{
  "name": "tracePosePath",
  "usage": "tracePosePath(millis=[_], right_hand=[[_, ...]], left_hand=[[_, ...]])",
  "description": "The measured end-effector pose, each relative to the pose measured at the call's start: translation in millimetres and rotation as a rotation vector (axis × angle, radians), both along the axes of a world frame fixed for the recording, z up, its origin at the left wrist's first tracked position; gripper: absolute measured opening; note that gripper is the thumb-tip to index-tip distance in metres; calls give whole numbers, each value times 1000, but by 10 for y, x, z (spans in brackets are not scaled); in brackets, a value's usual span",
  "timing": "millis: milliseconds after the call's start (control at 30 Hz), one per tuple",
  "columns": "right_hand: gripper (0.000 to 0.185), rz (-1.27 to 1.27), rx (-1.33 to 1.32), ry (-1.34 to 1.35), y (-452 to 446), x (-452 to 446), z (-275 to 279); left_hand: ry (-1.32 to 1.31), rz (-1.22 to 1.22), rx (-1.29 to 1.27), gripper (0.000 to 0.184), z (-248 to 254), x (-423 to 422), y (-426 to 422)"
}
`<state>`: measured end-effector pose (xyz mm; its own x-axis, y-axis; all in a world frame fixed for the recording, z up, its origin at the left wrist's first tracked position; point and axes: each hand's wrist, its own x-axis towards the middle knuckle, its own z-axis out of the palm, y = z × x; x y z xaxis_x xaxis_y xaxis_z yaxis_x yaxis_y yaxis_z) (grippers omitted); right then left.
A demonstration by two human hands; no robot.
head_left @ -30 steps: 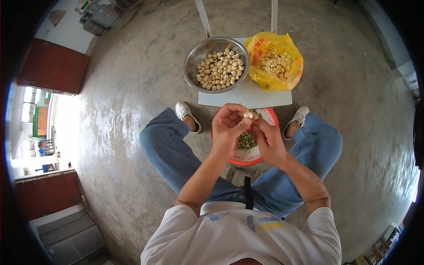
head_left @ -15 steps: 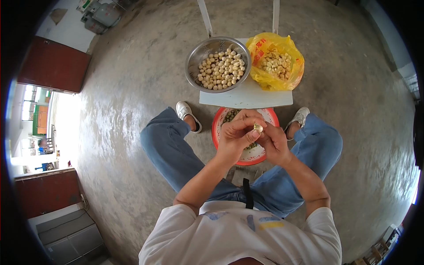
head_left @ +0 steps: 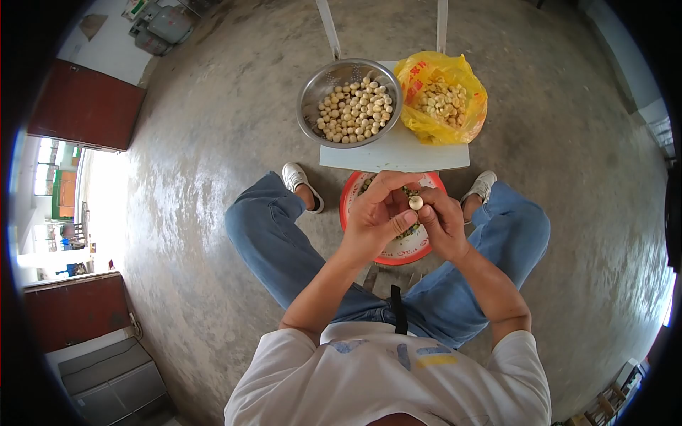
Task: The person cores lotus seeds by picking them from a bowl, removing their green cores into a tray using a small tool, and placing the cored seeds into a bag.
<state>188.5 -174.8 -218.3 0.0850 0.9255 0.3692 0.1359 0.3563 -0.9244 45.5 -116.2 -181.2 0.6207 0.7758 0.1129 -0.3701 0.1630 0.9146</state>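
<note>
A small round cream-coloured ball (head_left: 416, 203), like a seed or nut, is pinched between my two hands. My left hand (head_left: 376, 216) has its thumb against the left side of it, with the index finger arched above. From the right, the thumb and fingers of my right hand (head_left: 445, 221) press on it. Beneath both hands lies a red-rimmed tray (head_left: 437, 182) with a pale patterned base, partly hidden. Small dark and green bits (head_left: 410, 228) are scattered in it.
A metal colander (head_left: 304, 113) of similar pale balls (head_left: 355, 112) stands on a light-coloured chair seat (head_left: 391, 157). Beside it, a yellow plastic bag (head_left: 470, 74) holds pale yellowish pieces (head_left: 442, 103). My knees flank the tray. Grey gas cylinders (head_left: 170, 25) stand far left.
The pale ball has turned in my fingers and now shows a smooth round side. My hands have shifted slightly apart, and the left index finger has lifted into an arch.
</note>
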Motion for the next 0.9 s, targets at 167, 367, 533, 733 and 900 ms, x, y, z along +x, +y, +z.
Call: tracePosePath(millis=[167,367,533,733,900], right_hand=[[19,-82,73,-92,26,-41,-59],[20,25,-8,3,12,23,-91],[19,26,37,7,36,24,-62],[16,-54,83,-96,43,19,-19],[15,-98,142,-182,57,27,-26]], left_hand=[[-1,41,-4,25,-125,-18,-12],[88,37,-46,22,-42,-41,-16],[90,-45,-231,20,-36,-93,18],[42,-56,-367,17,-19,-69,16],[6,-90,-402,13,-8,-64,39]])
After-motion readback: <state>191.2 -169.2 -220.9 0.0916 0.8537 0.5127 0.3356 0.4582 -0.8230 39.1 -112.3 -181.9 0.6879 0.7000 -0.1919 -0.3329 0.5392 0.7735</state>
